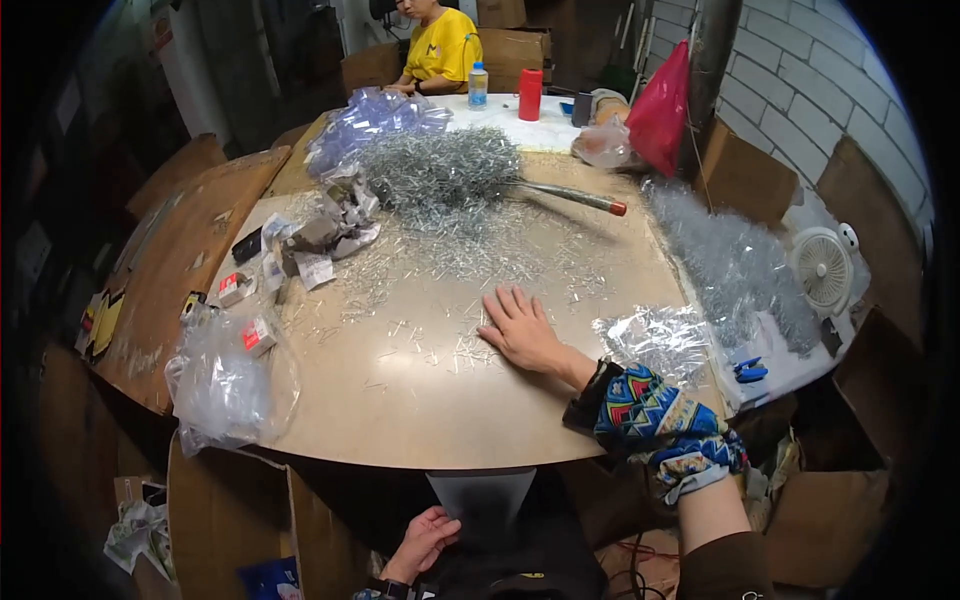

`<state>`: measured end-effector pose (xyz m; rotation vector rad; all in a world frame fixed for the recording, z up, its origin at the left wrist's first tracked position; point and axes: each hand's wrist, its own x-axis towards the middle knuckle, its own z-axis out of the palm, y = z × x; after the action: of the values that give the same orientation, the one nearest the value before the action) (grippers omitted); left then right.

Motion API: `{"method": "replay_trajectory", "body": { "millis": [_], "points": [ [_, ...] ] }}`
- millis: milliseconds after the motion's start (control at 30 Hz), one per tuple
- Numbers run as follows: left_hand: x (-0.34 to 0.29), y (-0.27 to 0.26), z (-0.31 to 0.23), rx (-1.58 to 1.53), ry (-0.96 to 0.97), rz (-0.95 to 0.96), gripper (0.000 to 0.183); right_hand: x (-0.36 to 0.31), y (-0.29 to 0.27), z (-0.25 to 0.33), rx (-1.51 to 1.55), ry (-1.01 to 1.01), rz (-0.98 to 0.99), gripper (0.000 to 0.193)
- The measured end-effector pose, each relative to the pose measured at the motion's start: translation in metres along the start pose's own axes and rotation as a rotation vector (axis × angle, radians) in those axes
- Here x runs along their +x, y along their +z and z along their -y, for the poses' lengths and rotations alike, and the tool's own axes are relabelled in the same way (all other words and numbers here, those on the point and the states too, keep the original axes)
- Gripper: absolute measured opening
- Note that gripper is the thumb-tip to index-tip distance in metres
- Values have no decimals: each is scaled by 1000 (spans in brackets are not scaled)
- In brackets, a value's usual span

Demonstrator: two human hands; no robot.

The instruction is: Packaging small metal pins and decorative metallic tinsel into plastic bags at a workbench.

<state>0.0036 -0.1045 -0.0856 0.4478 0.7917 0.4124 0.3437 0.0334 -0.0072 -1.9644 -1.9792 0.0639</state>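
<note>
My right hand (522, 331) lies flat on the tabletop with its fingers spread, among loose thin silvery metal pieces (470, 350) like small pins or wires. A patterned blue sleeve covers that forearm. Below the table's front edge, my left hand (425, 540) is closed, its fingertips pinching the lower left edge of a grey, translucent sheet (480, 492), perhaps a plastic bag. The top of this sheet meets the table edge. Farther back rises a big tangled heap of the same metal pieces (440, 170). A rod with a red end (570, 195) sticks out of its right side.
Left on the table (400, 430) are a clear plastic bag (225, 385), small red-and-white boxes (257, 336) and crumpled paper (325, 230). Clear plastic packets (655, 340), a blue clip-like tool (750, 370) and a white fan (822, 270) stand right. Someone in yellow (440, 50) sits opposite.
</note>
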Motion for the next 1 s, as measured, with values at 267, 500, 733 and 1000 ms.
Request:
{"method": "replay_trajectory", "body": {
  "millis": [267, 500, 733, 1000],
  "points": [
    [1, 0, 5, 8, 28, 23, 24, 5, 5, 25, 206, -175, 60, 61],
    [7, -12, 8, 18, -65, 77, 18, 21, 13, 60, 401, -414, 352, 48],
    [-3, 8, 4, -295, -145, 239, 24, 1, 2, 65, 235, -408, 129, 53],
    [16, -5, 30, 101, -237, 269, 26, -55, 25, 144, 159, -286, -13, 41]
  ]
}}
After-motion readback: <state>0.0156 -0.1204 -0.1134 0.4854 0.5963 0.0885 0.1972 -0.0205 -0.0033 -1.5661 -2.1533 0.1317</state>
